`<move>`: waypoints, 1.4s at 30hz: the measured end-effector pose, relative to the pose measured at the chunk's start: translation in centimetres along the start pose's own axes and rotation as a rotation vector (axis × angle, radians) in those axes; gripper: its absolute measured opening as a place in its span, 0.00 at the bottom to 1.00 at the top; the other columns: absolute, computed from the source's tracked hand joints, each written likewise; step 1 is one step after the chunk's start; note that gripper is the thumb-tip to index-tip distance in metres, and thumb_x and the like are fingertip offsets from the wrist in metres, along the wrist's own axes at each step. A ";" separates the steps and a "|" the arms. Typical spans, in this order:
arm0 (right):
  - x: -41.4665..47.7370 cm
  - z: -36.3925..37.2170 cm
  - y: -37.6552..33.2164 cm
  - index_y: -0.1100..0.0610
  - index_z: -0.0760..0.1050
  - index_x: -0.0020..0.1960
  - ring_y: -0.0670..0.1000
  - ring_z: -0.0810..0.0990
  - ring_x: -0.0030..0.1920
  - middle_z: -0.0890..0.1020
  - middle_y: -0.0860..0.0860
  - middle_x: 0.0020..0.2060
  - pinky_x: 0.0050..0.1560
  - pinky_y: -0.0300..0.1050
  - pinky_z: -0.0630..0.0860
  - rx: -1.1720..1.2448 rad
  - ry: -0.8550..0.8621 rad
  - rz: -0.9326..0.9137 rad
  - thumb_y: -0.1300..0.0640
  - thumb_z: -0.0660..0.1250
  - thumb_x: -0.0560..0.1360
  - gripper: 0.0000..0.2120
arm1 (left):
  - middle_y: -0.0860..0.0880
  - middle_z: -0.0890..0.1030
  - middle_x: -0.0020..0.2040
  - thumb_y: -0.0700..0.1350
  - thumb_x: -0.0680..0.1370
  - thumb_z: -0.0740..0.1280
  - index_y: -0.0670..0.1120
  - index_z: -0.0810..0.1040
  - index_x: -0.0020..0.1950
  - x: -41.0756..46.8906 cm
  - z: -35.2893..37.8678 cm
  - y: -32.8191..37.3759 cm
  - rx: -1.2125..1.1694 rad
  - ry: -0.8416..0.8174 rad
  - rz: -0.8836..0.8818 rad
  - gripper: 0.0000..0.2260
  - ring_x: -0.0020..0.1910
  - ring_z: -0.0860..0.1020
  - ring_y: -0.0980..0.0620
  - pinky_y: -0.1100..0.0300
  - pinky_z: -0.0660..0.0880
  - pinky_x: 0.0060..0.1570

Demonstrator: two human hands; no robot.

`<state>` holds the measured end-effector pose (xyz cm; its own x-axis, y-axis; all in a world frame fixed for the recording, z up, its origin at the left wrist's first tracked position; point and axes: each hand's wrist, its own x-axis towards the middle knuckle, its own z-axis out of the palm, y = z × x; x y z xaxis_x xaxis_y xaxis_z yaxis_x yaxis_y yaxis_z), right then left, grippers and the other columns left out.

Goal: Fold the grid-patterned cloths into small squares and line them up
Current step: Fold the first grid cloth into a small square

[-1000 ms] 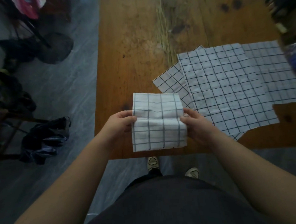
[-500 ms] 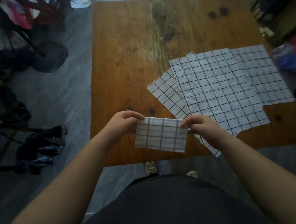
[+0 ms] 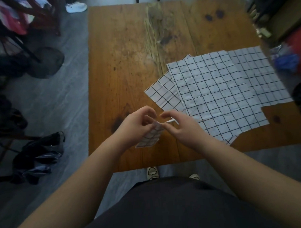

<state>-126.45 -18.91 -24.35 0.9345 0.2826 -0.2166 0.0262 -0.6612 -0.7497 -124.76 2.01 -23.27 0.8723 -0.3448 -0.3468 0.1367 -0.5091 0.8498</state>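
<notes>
A small folded white cloth with a black grid point(image 3: 151, 137) hangs between my two hands above the near edge of the wooden table point(image 3: 126, 62). My left hand point(image 3: 134, 125) pinches its top left part, and my right hand point(image 3: 180, 128) pinches the top right edge, with both hands close together. Much of this cloth is hidden by my fingers. Three unfolded grid cloths lie flat and overlapping to the right: a large one on top point(image 3: 218, 96), one peeking out at its left point(image 3: 162, 94), and one at the far right point(image 3: 259, 76).
The left half and far part of the table show bare wood. Dark bags point(image 3: 38, 154) and a black fan base point(image 3: 44, 63) sit on the grey floor at the left. Blurred red and blue items point(image 3: 286, 61) crowd the right edge. My shoes point(image 3: 152, 172) show below the table.
My hands have come together, folding the cloth strip in half sideways, so it is now narrower and hangs lower. The view has tilted up, showing more of the table.
</notes>
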 end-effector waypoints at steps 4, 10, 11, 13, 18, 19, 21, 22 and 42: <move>0.4 0.5 -0.6 0.45 0.79 0.53 0.40 0.80 0.49 0.83 0.41 0.46 0.51 0.50 0.81 -0.004 0.024 -0.023 0.49 0.66 0.80 0.04 | 0.56 0.85 0.50 0.44 0.79 0.71 0.57 0.75 0.57 -0.1 0.3 0.3 -0.055 0.058 0.009 0.12 0.52 0.83 0.59 0.57 0.83 0.47; 0.3 0.7 -0.6 0.45 0.77 0.50 0.42 0.80 0.46 0.82 0.42 0.43 0.47 0.52 0.82 -0.023 0.071 0.028 0.50 0.65 0.81 0.03 | 0.56 0.83 0.50 0.46 0.78 0.72 0.54 0.80 0.56 -0.3 1.4 -0.1 -0.072 0.163 -0.007 0.07 0.52 0.81 0.58 0.54 0.82 0.51; 0.2 0.8 -0.6 0.45 0.77 0.51 0.43 0.80 0.46 0.82 0.42 0.43 0.47 0.52 0.82 -0.019 0.077 0.029 0.50 0.65 0.81 0.03 | 0.56 0.83 0.49 0.47 0.79 0.71 0.53 0.81 0.55 -0.4 1.4 0.0 -0.092 0.164 -0.010 0.06 0.51 0.81 0.58 0.55 0.82 0.51; 0.0 0.9 -0.7 0.45 0.77 0.51 0.43 0.80 0.46 0.81 0.43 0.43 0.47 0.52 0.82 -0.015 0.086 0.024 0.51 0.65 0.81 0.03 | 0.55 0.84 0.48 0.49 0.80 0.70 0.53 0.83 0.54 -0.6 1.5 0.1 -0.136 0.150 -0.027 0.05 0.50 0.81 0.58 0.55 0.81 0.50; -0.2 1.3 -0.9 0.47 0.78 0.54 0.41 0.79 0.47 0.82 0.43 0.44 0.48 0.50 0.82 -0.020 0.045 0.010 0.50 0.63 0.82 0.06 | 0.55 0.83 0.47 0.48 0.80 0.69 0.51 0.83 0.52 -0.9 2.0 0.2 -0.147 0.212 -0.015 0.04 0.50 0.80 0.57 0.56 0.79 0.48; -0.2 1.3 -0.9 0.47 0.79 0.55 0.41 0.79 0.47 0.82 0.43 0.44 0.49 0.50 0.82 -0.026 0.031 0.017 0.50 0.63 0.82 0.07 | 0.56 0.83 0.47 0.48 0.80 0.69 0.52 0.83 0.51 -0.9 2.0 0.2 -0.157 0.219 -0.012 0.03 0.50 0.79 0.57 0.58 0.77 0.48; -0.4 1.4 -0.8 0.47 0.80 0.55 0.42 0.79 0.47 0.82 0.43 0.44 0.49 0.51 0.81 -0.029 0.020 0.028 0.50 0.62 0.82 0.08 | 0.56 0.82 0.47 0.48 0.81 0.69 0.53 0.82 0.51 -0.9 2.1 0.4 -0.157 0.224 -0.007 0.03 0.49 0.79 0.58 0.60 0.75 0.46; -0.4 1.4 -0.7 0.47 0.80 0.54 0.42 0.79 0.47 0.82 0.43 0.44 0.49 0.51 0.81 -0.029 0.024 0.030 0.50 0.62 0.82 0.08 | 0.56 0.82 0.47 0.48 0.81 0.69 0.53 0.82 0.51 -1.0 2.1 0.5 -0.150 0.217 -0.002 0.03 0.49 0.79 0.57 0.60 0.75 0.46; -2.2 -0.4 3.1 0.46 0.81 0.48 0.40 0.81 0.45 0.84 0.43 0.41 0.48 0.42 0.77 0.076 0.111 0.171 0.53 0.65 0.82 0.08 | 0.51 0.82 0.50 0.48 0.80 0.69 0.52 0.82 0.49 -1.0 -4.0 -0.1 -0.274 0.463 -0.087 0.03 0.52 0.79 0.50 0.52 0.79 0.51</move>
<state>-128.32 -21.83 -25.95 0.9565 0.0901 -0.2774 -0.1588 -0.6371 -0.7542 -123.78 5.56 -21.47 0.9594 0.1040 -0.2623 0.2812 -0.2752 0.9193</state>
